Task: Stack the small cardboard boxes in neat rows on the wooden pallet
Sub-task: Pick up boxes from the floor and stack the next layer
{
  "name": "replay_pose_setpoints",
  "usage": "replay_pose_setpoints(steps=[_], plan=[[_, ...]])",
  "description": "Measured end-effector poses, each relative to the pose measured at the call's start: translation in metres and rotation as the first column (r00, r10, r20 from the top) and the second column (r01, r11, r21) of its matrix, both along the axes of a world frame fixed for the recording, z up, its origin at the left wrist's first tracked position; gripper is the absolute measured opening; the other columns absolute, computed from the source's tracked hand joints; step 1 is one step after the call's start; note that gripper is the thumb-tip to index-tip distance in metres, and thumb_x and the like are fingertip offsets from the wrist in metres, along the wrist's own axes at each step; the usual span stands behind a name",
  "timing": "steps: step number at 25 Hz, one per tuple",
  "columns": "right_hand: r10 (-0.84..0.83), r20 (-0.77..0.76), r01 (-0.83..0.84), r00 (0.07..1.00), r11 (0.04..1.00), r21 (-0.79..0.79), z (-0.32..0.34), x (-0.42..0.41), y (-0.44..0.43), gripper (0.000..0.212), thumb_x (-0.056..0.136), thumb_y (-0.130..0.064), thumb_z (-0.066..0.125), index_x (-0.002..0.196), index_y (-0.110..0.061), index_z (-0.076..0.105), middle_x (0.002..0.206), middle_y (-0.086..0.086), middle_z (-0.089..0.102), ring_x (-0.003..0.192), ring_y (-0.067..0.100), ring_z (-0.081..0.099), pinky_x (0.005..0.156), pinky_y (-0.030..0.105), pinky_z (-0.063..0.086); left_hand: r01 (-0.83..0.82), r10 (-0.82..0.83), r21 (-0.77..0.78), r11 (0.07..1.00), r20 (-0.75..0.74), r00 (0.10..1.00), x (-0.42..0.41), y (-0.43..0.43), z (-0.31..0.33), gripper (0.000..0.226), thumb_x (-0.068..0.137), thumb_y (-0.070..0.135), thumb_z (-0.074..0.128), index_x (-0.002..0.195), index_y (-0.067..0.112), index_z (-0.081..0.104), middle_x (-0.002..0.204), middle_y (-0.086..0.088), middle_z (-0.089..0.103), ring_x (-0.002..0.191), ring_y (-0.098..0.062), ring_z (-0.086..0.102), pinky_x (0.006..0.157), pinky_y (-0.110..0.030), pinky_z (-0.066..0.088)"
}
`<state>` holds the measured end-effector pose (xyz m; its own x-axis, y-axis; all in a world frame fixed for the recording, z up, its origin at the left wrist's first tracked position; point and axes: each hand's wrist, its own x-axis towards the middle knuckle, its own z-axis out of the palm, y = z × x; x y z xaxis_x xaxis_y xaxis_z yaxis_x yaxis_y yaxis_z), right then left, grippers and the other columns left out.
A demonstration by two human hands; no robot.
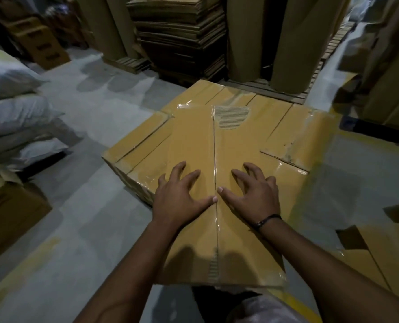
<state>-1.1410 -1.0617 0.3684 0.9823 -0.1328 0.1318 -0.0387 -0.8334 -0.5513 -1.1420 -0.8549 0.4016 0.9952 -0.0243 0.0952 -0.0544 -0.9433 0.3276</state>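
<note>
- Atop cardboard box [194, 141]: left hand [182, 197], right hand [255, 197], fingers [191, 176] spread, tips pressing its top, gripping nothing.
- Long axis, taped seam [214, 145]: straight ahead, away from body.

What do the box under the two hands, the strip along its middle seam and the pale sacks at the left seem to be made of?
Box: corrugated cardboard, matte brown; a torn patch bares the fluting. Strip: clear plastic tape, glossy, catching light. Sacks: probably woven plastic or cloth, whitish; too blurred to tell.

Taped cardboard box [194, 141] lies flat atop boxes [298, 127].
</note>
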Motion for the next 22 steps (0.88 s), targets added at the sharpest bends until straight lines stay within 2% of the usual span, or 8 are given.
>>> replay_pose_setpoints(steps=[6,13,18,22], plan=[[0.054,-0.094,-0.050,0.994,0.998,0.040,-0.025,0.124,0.119,0.076,0.077,-0.082,0.053,0.144,-0.047,0.047,0.158,-0.018,0.028,0.123,0.025,0.038,0.099,0.041,0.044,-0.062,0.062,-0.001,0.998,-0.080,0.995,0.121,0.107,-0.004,0.097,0.062,0.093,0.058,0.145,0.046,0.048,0.163,0.020,0.021,0.146,-0.033,0.027,0.107,-0.053,0.042],[0.134,-0.117,-0.128,0.984,0.990,0.052,-0.023,0.236,0.235,0.076,0.078,-0.081,0.051,0.145,-0.045,0.045,0.159,-0.017,0.026,0.124,0.027,0.036,0.101,0.046,0.043,-0.144,0.145,0.025,0.989,-0.100,0.984,0.225,0.225,-0.002,0.098,0.060,0.093,0.059,0.145,0.046,0.048,0.162,0.021,0.021,0.148,-0.031,0.025,0.109,-0.056,0.043],[0.087,-0.143,-0.088,0.986,0.996,0.002,-0.032,0.291,0.290,0.074,0.077,-0.081,0.051,0.142,-0.045,0.050,0.157,-0.017,0.030,0.125,0.026,0.037,0.103,0.041,0.041,-0.177,0.164,-0.072,0.982,-0.156,0.974,0.279,0.282,-0.025,0.096,0.057,0.094,0.061,0.141,0.047,0.053,0.160,0.023,0.023,0.146,-0.027,0.028,0.107,-0.056,0.044],[0.004,-0.109,-0.004,0.994,1.000,0.001,-0.038,0.333,0.343,0.073,0.074,-0.085,0.050,0.136,-0.046,0.055,0.152,-0.019,0.036,0.118,0.022,0.040,0.096,0.039,0.045,-0.106,0.088,-0.116,0.988,-0.153,0.984,0.335,0.339,-0.039,0.093,0.055,0.096,0.059,0.136,0.050,0.057,0.159,0.024,0.024,0.145,-0.025,0.030,0.105,-0.051,0.043]])
